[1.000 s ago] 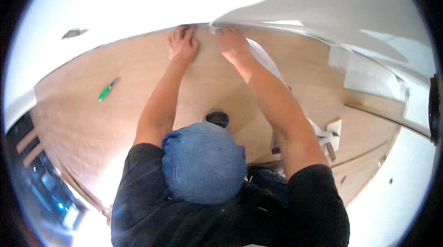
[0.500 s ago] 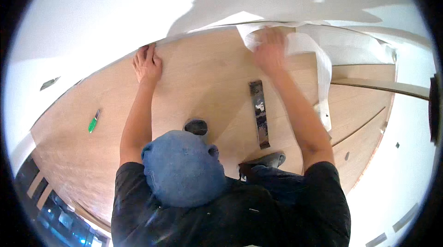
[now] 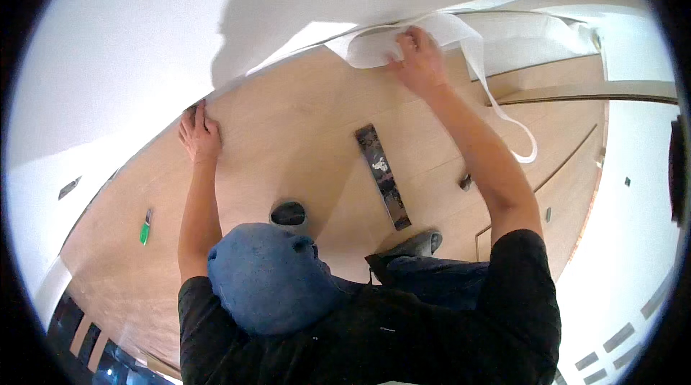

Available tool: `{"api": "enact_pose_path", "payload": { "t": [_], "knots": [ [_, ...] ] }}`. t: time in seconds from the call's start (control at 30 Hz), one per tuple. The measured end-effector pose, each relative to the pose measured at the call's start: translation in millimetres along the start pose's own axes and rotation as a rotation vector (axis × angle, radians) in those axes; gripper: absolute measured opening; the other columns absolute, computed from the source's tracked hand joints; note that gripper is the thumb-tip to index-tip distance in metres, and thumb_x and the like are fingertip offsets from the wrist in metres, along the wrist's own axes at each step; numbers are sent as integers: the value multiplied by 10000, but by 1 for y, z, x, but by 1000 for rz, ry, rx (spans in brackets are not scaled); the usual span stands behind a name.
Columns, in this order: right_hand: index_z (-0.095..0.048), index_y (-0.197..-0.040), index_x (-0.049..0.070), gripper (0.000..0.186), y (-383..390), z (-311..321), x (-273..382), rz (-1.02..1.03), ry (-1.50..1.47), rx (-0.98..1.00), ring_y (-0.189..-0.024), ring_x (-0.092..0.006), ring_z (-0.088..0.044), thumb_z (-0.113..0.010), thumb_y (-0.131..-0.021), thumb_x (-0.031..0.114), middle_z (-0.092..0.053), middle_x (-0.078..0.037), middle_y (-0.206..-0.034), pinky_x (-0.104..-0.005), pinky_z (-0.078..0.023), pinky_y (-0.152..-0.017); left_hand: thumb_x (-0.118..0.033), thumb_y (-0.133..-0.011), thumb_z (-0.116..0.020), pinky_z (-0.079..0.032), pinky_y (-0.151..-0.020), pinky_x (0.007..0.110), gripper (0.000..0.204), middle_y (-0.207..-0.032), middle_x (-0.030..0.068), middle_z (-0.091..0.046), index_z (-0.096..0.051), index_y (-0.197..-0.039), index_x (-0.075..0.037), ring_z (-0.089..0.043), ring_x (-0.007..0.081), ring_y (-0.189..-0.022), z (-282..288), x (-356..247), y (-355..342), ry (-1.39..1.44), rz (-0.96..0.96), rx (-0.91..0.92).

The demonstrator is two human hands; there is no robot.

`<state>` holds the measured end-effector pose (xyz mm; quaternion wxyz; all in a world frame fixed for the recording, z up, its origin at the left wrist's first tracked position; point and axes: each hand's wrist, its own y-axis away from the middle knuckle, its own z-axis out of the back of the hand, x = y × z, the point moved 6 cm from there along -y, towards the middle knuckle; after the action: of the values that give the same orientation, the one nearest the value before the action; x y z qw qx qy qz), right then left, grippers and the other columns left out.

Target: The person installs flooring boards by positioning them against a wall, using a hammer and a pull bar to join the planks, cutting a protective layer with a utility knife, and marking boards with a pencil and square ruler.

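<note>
My left hand (image 3: 200,134) rests at the floor's edge against the wall, fingers stretched and apart. A small dark piece (image 3: 193,107) shows at its fingertips; whether they press on it I cannot tell. Farther right, my right hand (image 3: 422,61) is over a white, thin sheet-like strip (image 3: 371,51) by the wall, its fingers loosely bent and thumb apart. The strip curls past that hand, and its long tail (image 3: 529,146) loops over the planks on the right. Wood-look floor planks (image 3: 302,111) lie beneath both hands.
A dark, worn flat bar (image 3: 383,178) lies on the planks between my arms. Far left is a green-handled knife (image 3: 146,228). A small dark block (image 3: 466,182) sits beside my right forearm. A loose plank (image 3: 583,91) stands out at the right, near more white sheet (image 3: 529,43).
The view has shifted to the right. My right hand has slowed from a blur, and the white strip's tail has swung outward into a loop. My left hand stays by the wall.
</note>
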<state>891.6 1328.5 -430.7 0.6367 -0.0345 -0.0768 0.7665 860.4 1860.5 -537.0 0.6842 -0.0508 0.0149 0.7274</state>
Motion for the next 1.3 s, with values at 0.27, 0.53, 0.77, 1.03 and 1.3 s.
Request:
{"api": "enact_pose_path", "payload": {
  "t": [0.27, 0.53, 0.77, 1.03, 1.3],
  "knots": [
    [-524, -1405, 104, 477, -41, -81, 69, 79, -71, 258, -1068, -352, -671, -590, -977, 303, -674, -158, -1136, -480, -554, -925, -323, -1004, -457, -224, -1226, 516, 536, -1527, 104, -443, -485, -1535, -254, -349, 296, -1449, -6, 0, -2, 3, -12, 74],
    [-631, -1131, 14, 248, 58, 17, -267, -754, 328, 379, -1023, -396, -718, -466, -1021, 163, -733, -215, -1086, -514, -581, -859, -292, -989, -471, -262, -1196, 497, 506, -1475, 99, -485, -545, -1488, -253, -418, 296, -1393, 4, -1, 2, 11, -16, 13],
    [-632, -1090, -11, 193, 58, 29, -252, -699, 306, 377, -1009, -405, -730, -536, -966, 101, -731, -242, -1084, -488, -608, -835, -340, -1037, -396, -223, -1226, 493, 506, -1516, 94, -409, -485, -1523, -233, -337, 294, -1442, 6, -2, -2, -19, 11, 126],
    [-490, -1313, 33, 342, 124, 86, -145, -543, -171, 139, -893, -510, -675, -533, -1006, 177, -702, -305, -978, -583, -533, -808, -316, -1026, -425, -213, -1233, 490, 510, -1534, 86, -397, -481, -1526, -231, -343, 274, -1440, 10, -3, -3, -7, 24, 161],
    [-615, -1280, 35, 350, 418, 238, -242, -1089, 102, 457, -1027, -493, -661, -436, -1021, 187, -689, -308, -1106, -581, -507, -867, -290, -1010, -458, -216, -1224, 507, 518, -1546, 84, -397, -485, -1524, -230, -342, 283, -1447, 6, -10, -3, -5, -19, 116]
  ]
}}
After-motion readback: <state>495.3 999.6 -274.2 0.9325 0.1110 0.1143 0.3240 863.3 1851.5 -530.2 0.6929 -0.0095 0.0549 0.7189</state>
